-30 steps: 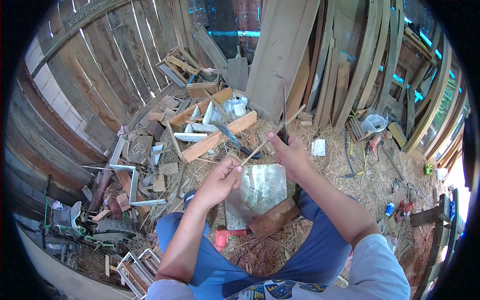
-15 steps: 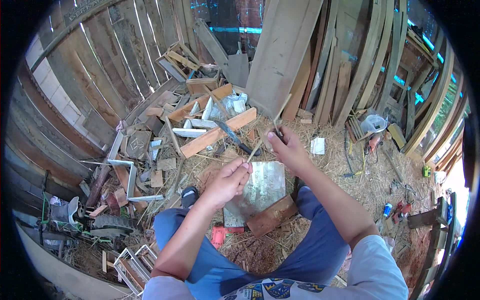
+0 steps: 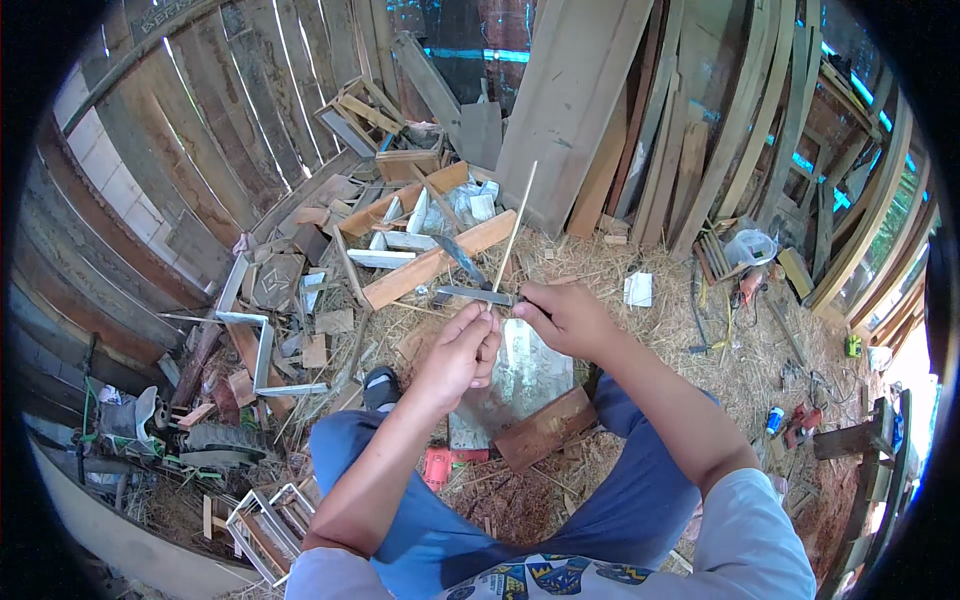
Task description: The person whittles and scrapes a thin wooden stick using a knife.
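Planks [image 3: 200,130] form the wall at left; between the legs, a pale board [image 3: 530,365] lies on straw-strewn ground, a brown block of wood [image 3: 545,430] at its near right corner. Above the board we see both hands: the right hand [image 3: 568,318] closed round a knife's handle, the left hand [image 3: 460,350] pinched narrow on the lower end of a stick [image 3: 519,220]. The blade of the knife [image 3: 470,293] crosses the stick just above the left hand; whether it bites, we cannot tell. The stick is already thin and nearly straight. We judge its paring to be under way; how much remains, we cannot tell.
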Motion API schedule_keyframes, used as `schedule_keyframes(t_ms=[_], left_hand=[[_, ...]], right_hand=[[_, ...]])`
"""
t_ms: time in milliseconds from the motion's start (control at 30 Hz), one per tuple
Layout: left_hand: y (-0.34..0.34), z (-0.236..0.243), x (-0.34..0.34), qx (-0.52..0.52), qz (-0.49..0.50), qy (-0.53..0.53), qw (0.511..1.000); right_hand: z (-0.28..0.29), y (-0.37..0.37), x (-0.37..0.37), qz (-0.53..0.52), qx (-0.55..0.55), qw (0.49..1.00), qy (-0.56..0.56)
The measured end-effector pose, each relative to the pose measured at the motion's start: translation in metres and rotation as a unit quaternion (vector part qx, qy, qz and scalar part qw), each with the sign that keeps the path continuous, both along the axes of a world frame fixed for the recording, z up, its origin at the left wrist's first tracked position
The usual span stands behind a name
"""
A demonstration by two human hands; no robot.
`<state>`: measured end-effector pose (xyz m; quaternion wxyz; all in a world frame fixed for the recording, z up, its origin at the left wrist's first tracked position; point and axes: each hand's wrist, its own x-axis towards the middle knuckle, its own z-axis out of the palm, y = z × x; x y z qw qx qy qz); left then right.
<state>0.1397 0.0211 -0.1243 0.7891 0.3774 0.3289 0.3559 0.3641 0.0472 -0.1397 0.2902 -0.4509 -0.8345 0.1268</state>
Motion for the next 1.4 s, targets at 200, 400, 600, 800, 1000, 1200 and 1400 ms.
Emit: schedule_keyframes(t_ms=[200, 400, 600, 800, 1000, 1200, 1400], left_hand=[[-0.008, 0.001, 0.007, 0.094, 0.048, 0.094, 0.99], [-0.013, -0.008, 0.01, 0.202, 0.123, 0.162, 0.958], [-0.02, 0.003, 0.01, 0.191, 0.126, 0.154, 0.961], [-0.026, 0.01, 0.013, 0.178, 0.133, 0.138, 0.965], [-0.04, 0.021, 0.017, 0.063, 0.072, 0.07, 0.993], [-0.041, 0.028, 0.016, 0.058, 0.067, 0.08, 0.993], [-0.061, 0.039, 0.009, 0.027, 0.008, 0.056, 0.998]], right_hand=[[0.009, -0.003, -0.005, 0.007, 0.025, 1.0, 0.003], [0.008, -0.003, -0.01, -0.018, 0.078, 0.997, -0.023], [0.012, -0.002, -0.012, -0.04, 0.103, 0.993, -0.04], [0.021, -0.005, -0.011, -0.063, 0.102, 0.989, -0.082], [0.025, 0.026, 0.034, -0.153, 0.149, 0.974, -0.071], [0.009, 0.031, 0.04, -0.217, 0.102, 0.97, -0.038], [0.006, 0.058, 0.138, -0.441, -0.022, 0.895, 0.063]])
